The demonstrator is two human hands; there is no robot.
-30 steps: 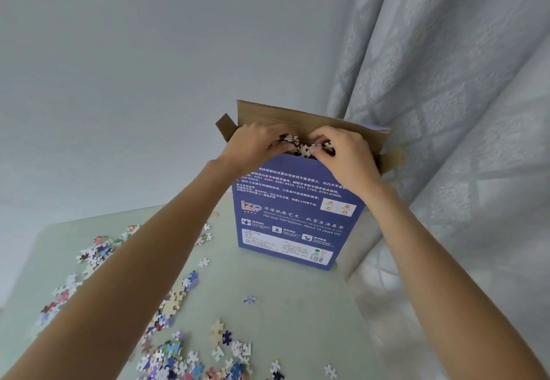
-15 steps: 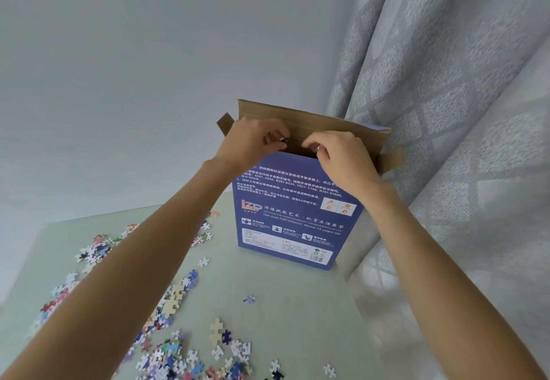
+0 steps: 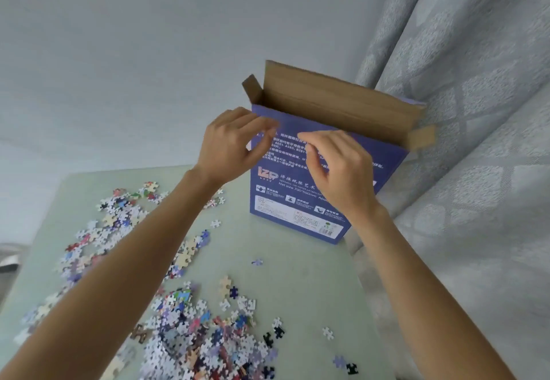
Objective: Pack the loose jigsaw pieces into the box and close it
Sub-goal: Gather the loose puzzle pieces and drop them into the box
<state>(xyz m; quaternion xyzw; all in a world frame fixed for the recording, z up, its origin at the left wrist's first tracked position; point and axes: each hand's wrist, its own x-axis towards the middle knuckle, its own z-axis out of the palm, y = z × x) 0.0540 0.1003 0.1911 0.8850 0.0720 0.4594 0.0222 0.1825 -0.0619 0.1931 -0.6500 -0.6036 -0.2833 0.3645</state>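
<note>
At the 1 o'clock side of the pale green table (image 3: 297, 275), head view: the blue jigsaw box (image 3: 300, 210) is standing upright against the grey curtain (image 3: 476, 171), its brown top flap (image 3: 336, 103) raised and its mouth open. Both hands are hanging in front of the box's printed face, just below the rim. The left hand (image 3: 230, 147) and the right hand (image 3: 342, 171) are each showing loosely curled fingers with nothing visibly held between them.

Compared with the frame one second earlier, the hands, then at the box mouth with a cluster of pieces between them, are now pulling back toward the viewer and are empty; that handful is presumably inside the box. Judged from this, one load is delivered and packing is far from done: loose jigsaw pieces (image 3: 208, 341) are lying heaped at 6 o'clock, with a second scatter (image 3: 113, 219) at 9 o'clock. The box is not yet closed.
</note>
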